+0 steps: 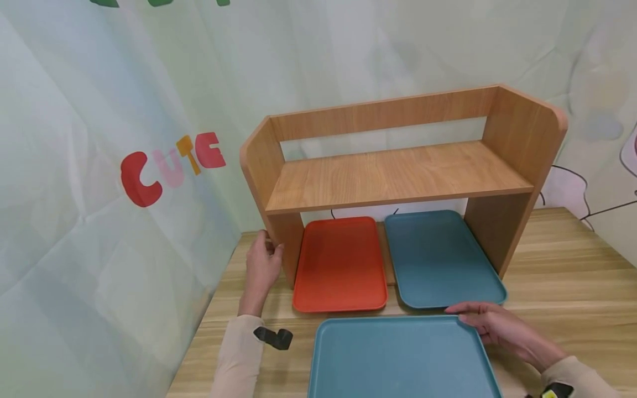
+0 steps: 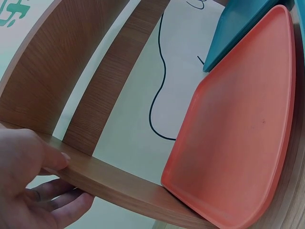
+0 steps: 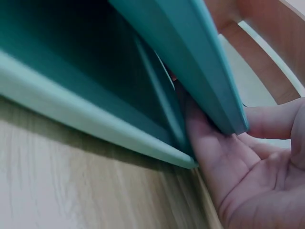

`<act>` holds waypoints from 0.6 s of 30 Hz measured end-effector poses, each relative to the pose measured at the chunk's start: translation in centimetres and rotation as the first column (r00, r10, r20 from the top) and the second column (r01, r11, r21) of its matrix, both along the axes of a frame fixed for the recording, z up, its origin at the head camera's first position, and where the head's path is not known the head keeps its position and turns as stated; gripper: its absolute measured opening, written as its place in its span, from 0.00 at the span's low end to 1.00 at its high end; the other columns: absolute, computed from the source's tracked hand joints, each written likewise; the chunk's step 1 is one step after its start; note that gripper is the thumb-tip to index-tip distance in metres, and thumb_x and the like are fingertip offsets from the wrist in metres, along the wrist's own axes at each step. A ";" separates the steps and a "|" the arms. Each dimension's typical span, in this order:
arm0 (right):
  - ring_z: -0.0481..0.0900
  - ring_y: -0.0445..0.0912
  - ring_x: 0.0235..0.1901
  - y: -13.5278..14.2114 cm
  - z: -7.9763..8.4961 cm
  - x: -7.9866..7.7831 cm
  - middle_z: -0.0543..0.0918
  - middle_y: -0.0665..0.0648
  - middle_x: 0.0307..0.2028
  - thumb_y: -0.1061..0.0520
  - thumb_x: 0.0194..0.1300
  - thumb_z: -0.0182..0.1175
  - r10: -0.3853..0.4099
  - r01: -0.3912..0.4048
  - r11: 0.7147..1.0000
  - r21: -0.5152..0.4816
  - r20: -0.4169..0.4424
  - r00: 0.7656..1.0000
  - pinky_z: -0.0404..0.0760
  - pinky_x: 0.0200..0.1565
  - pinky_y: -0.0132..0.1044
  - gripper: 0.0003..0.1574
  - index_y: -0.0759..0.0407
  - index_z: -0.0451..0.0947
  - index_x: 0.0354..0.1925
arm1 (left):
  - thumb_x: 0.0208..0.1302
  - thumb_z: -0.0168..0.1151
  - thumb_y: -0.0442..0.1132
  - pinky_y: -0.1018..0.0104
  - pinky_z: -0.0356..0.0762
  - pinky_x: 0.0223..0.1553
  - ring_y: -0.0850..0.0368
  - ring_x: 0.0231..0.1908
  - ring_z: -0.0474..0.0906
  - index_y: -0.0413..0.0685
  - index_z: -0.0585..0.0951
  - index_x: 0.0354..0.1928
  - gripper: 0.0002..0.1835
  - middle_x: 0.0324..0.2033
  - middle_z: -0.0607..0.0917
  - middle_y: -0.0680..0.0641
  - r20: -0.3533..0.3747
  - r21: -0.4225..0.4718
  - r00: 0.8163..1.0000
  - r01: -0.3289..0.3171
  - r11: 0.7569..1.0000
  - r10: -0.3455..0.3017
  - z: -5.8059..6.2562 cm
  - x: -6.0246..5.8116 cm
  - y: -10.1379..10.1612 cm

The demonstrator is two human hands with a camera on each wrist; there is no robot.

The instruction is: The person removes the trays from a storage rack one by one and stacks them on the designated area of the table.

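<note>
At the left end of the wooden shelf [image 1: 398, 171], my left hand [image 1: 264, 265] grips the edge of the side panel. In the left wrist view, its thumb lies on the near side of that panel and the fingers curl round the other. My right hand [image 1: 502, 331] pinches the far right corner of the large blue tray [image 1: 403, 359] in front of the shelf. The right wrist view shows the held tray's rim [image 3: 214, 81] between thumb and fingers. Beneath it, a second teal rim [image 3: 119, 143] lies close to the tabletop.
Under the shelf board, a red tray [image 1: 340, 265] sits on the left and another blue tray [image 1: 443, 260] on the right, both jutting out in front. The wood-grain table [image 1: 587, 265] extends to the right. A printed curtain [image 1: 149, 99] hangs behind and at left.
</note>
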State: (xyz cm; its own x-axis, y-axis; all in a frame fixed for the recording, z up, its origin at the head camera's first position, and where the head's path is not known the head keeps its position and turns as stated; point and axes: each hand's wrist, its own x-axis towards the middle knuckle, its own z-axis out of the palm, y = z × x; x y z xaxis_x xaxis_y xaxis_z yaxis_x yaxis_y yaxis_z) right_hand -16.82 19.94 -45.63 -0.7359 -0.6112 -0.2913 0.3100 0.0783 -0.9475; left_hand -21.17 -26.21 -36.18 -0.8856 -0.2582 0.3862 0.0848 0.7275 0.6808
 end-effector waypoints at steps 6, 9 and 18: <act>0.83 0.43 0.36 -0.3 0.0 0.3 0.82 0.50 0.37 0.53 0.70 0.53 -0.073 0.076 0.995 0.066 -0.050 0.996 0.84 0.40 0.40 0.14 0.61 0.73 0.48 | 0.64 0.58 0.33 0.51 0.83 0.39 0.43 0.42 0.83 0.38 0.72 0.48 0.12 0.43 0.82 0.35 -0.015 0.005 1.000 -0.003 1.000 0.003 0.0 0.0 0.0; 0.81 0.42 0.34 -0.6 0.1 0.4 0.80 0.50 0.37 0.51 0.69 0.55 -0.131 0.147 0.979 0.138 -0.115 0.985 0.83 0.38 0.40 0.16 0.62 0.75 0.46 | 0.64 0.58 0.33 0.52 0.83 0.39 0.43 0.42 0.83 0.39 0.72 0.49 0.12 0.43 0.82 0.36 -0.013 0.008 1.000 -0.005 1.000 0.006 0.0 0.0 0.0; 0.71 0.38 0.29 -1.4 0.2 1.2 0.80 0.48 0.37 0.49 0.63 0.62 -0.273 0.378 0.861 0.339 -0.318 0.908 0.76 0.30 0.33 0.22 0.64 0.80 0.47 | 0.64 0.58 0.33 0.51 0.83 0.39 0.43 0.41 0.83 0.38 0.72 0.48 0.12 0.43 0.83 0.35 -0.024 0.003 1.000 -0.002 1.000 0.002 -0.2 -0.3 0.0</act>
